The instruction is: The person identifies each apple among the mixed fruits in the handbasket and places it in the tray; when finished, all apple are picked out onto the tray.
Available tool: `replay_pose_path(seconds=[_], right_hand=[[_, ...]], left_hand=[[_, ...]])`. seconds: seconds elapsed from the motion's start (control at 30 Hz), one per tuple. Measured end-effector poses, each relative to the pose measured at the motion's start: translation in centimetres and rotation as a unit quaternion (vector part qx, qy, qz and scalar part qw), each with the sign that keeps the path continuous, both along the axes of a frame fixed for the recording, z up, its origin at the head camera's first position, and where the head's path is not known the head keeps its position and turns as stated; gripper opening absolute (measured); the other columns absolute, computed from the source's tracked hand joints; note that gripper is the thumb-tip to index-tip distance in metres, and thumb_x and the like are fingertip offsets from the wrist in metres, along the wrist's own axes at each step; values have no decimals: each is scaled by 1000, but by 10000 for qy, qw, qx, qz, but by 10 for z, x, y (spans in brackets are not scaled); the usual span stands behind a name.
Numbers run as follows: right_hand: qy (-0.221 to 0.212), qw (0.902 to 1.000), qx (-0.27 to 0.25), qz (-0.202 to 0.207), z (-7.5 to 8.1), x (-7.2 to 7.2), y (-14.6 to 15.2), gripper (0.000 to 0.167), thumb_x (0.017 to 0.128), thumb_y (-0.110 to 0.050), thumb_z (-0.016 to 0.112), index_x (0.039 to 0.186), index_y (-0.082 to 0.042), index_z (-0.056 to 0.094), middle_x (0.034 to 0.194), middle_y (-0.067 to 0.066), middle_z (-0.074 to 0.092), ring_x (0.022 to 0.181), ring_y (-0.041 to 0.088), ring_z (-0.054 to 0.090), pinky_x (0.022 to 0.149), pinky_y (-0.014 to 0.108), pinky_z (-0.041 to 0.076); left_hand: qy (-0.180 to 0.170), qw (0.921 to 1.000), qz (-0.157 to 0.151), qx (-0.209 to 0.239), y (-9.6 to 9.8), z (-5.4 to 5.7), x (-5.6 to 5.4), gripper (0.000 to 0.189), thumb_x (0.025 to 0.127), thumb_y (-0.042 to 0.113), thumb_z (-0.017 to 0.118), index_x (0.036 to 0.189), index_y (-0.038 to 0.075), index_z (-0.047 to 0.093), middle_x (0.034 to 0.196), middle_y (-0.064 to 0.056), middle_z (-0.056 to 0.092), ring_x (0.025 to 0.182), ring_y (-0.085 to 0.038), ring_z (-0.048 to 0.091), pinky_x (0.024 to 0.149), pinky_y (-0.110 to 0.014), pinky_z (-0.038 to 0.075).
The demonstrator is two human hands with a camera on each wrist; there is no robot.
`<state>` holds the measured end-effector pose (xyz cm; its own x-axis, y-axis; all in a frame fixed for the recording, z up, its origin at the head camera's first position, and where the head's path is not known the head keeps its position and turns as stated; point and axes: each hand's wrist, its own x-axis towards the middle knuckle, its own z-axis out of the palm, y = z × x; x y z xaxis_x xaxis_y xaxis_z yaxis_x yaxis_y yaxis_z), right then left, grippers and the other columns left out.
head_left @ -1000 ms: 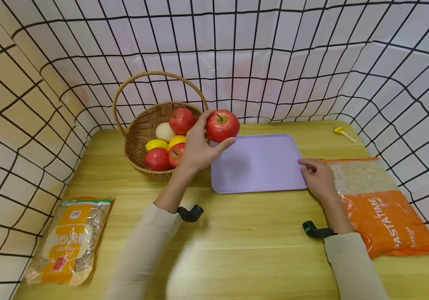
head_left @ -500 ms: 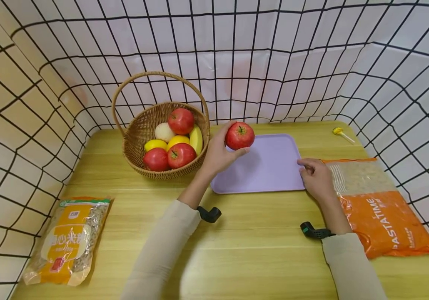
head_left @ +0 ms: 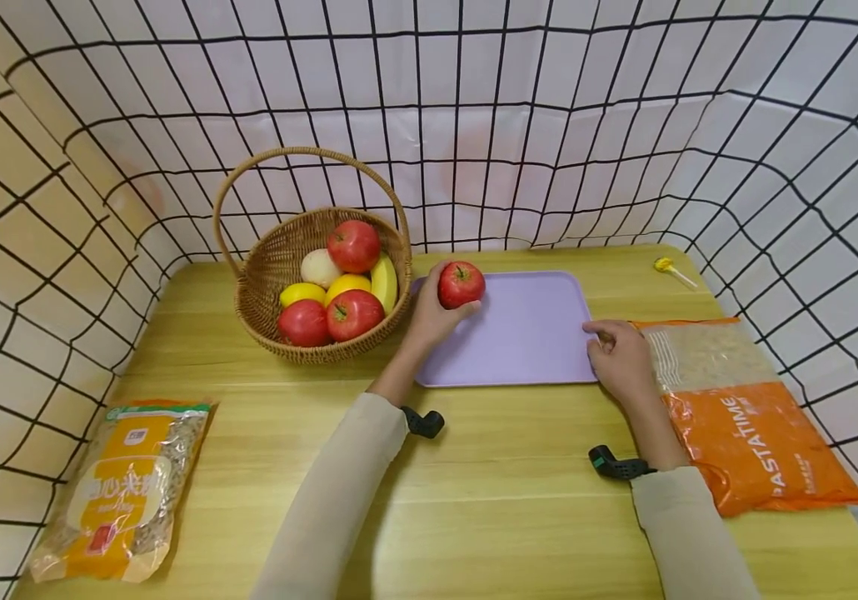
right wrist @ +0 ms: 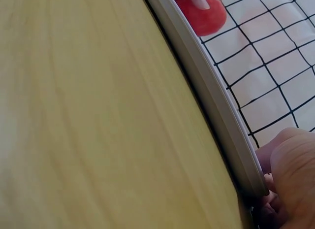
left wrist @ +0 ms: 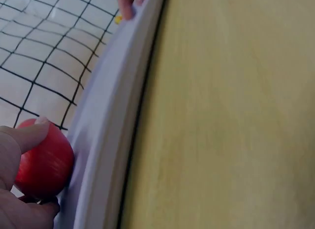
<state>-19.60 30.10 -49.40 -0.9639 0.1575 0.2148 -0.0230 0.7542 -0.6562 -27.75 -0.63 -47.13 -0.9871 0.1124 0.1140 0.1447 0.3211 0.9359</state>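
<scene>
My left hand (head_left: 432,317) holds a red apple (head_left: 461,284) between thumb and fingers, low over the left end of a lilac tray (head_left: 526,333). In the left wrist view the apple (left wrist: 47,162) sits right at the tray's surface; whether it bears on it I cannot tell. At the opposite end, my right hand (head_left: 622,358) grips the tray's right rim, index finger on top and the other fingers curled at the edge. Part of that grip is hidden in the right wrist view, where the tray's side (right wrist: 221,111) shows.
A wicker basket (head_left: 271,250) with a tall handle stands left of the tray, holding apples, lemon-like yellow fruit, a banana and a pale round fruit. An orange pasta bag (head_left: 759,450) lies right, a grain bag (head_left: 122,492) front left, a lollipop (head_left: 665,265) back right. Black grid netting surrounds the table.
The left hand has carried the apple right from beside the basket and lowered it toward the tray. The right hand stays at the tray's rim. The head view has shifted slightly.
</scene>
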Motion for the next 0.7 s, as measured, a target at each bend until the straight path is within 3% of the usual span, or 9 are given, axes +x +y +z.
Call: replay_pose_path(seconds=[0.17, 0.4, 0.6, 0.7], right_hand=[[-81, 9998, 159, 25, 0, -4, -4, 37, 93, -7, 55, 126, -1, 71, 135, 26, 62, 131, 46, 54, 109, 61, 39], [-20, 9997, 236, -26, 0, -10, -6, 35, 96, -15, 58, 127, -4, 72, 138, 24, 61, 130, 45, 55, 108, 62, 39], [261, 9996, 105, 35, -7, -9, -7, 35, 94, -8, 60, 126, 0, 72, 136, 24, 61, 104, 36, 57, 86, 47, 42], [377, 9992, 114, 8, -8, -9, -7, 34, 93, -7, 60, 125, 0, 72, 133, 23, 63, 99, 33, 55, 83, 43, 40]], left_hand=[[-74, 9994, 25, 334, -4, -7, -4, 91, 88, 23, 83, 160, 10, 31, 153, -17, 44, 140, -33, 48, 118, -49, 41], [-49, 9998, 53, 176, -3, -7, -12, 94, 87, 28, 84, 162, 12, 29, 154, -19, 43, 141, -34, 47, 119, -49, 40], [-244, 9996, -15, -132, -5, -7, -8, 108, 83, 31, 88, 165, 12, 20, 161, -17, 37, 149, -33, 40, 122, -49, 36], [-203, 9992, -107, -333, -5, -3, -3, 116, 80, 35, 90, 165, 12, 15, 164, -16, 31, 152, -33, 35, 124, -50, 33]])
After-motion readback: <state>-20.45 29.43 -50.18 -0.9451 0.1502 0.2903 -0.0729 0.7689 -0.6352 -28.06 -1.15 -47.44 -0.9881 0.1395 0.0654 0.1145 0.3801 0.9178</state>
